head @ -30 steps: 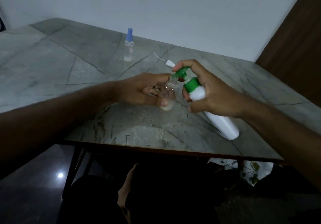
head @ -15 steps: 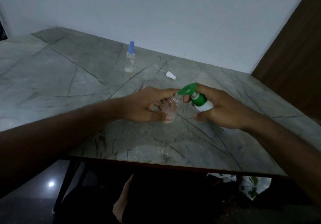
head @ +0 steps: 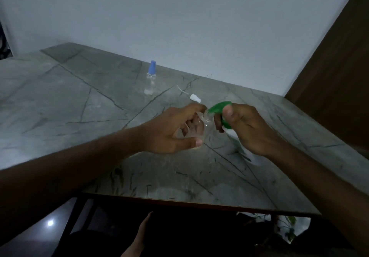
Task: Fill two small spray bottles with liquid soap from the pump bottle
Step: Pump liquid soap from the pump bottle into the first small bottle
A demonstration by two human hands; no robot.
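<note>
Both hands meet just above the middle of the grey, dark-veined stone-look bench [head: 83, 105]. On the left, the left hand [head: 175, 129] curls its fingers and thumb round a small clear plastic spray bottle [head: 205, 125] with its cap off; the bottle is transparent and half covered by the fingers, so its outline is faint and how much liquid it holds cannot be made out. On the right, the right hand [head: 245, 129] grips the neck of a white plastic pump bottle with a green pump head [head: 219, 107], thumb up by the green collar. The green spout points left and touches or sits just at the mouth of the clear bottle; the exact contact is blurred. Most of the white body is hidden behind the right hand and wrist, with only a pale strip showing below the palm, tilted down toward the bench. Farther back stands a second small clear spray bottle with a blue cap [head: 151, 79], upright and well apart from the hands. Between it and the hands lies a small white spray nozzle with a thin dip tube [head: 192, 96], flat on the bench. At the right edge a brown wooden panel [head: 335, 63] rises beside the pale wall. Below the bench's near edge everything is dark and hard to read.
</note>
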